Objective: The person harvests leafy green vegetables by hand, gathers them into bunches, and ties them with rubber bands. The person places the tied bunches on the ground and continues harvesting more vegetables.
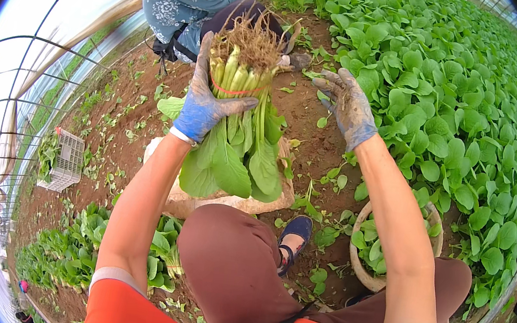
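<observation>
A bundle of leafy greens (234,146) is held upside down in front of me, its brown roots on top and its leaves hanging. A red band circles the pale stems. My left hand (205,100), in a soiled blue glove, grips the bundle from its left side, thumb across the stems. To the right of the bundle my right hand (348,105) is raised, gloved and muddy, its fingers apart and holding nothing. Beneath the bundle a pale sack (266,202) lies on the soil, partly hidden by the leaves and my knee.
Growing greens (457,121) fill the right side. A round basket (359,264) with leaves stands by my right knee. Harvested greens (77,246) lie at the lower left, near a grey crate (68,161). A person (190,8) crouches at the far left.
</observation>
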A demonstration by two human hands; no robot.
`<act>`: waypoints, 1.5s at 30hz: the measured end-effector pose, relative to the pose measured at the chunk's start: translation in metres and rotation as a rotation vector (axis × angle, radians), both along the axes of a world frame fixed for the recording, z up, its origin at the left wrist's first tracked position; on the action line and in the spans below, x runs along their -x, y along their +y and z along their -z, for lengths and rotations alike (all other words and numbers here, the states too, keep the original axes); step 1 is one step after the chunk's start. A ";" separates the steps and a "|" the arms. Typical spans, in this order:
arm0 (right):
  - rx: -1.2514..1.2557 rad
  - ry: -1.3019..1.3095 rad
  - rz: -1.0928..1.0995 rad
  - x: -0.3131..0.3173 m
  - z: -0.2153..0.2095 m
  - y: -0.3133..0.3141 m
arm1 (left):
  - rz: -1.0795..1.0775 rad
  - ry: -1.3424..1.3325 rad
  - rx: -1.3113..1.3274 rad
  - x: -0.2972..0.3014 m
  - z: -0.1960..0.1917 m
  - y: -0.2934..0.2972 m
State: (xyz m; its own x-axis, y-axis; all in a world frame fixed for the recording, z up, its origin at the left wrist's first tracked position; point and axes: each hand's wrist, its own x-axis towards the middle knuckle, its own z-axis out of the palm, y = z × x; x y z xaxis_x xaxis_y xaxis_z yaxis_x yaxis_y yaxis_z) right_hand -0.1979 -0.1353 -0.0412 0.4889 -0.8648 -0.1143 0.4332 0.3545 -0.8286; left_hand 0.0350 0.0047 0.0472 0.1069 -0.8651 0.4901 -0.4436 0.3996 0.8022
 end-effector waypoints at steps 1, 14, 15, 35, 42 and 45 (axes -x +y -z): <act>0.178 0.036 -0.013 0.013 -0.017 0.008 | 0.022 0.137 -0.044 0.004 -0.007 -0.007; 1.187 0.536 0.608 0.141 -0.101 0.100 | 0.305 0.703 -0.376 0.169 -0.007 -0.013; 1.091 0.472 0.563 0.149 -0.102 0.100 | 0.363 0.710 -0.402 0.176 -0.002 -0.016; 0.996 0.852 0.464 0.242 -0.074 0.090 | 0.576 0.786 -0.609 0.270 0.048 -0.078; 0.889 0.644 0.547 0.249 -0.080 0.082 | 0.677 0.788 -0.582 0.274 0.044 -0.090; 0.936 0.752 0.529 0.253 -0.085 0.087 | 0.645 0.756 -0.615 0.279 0.032 -0.078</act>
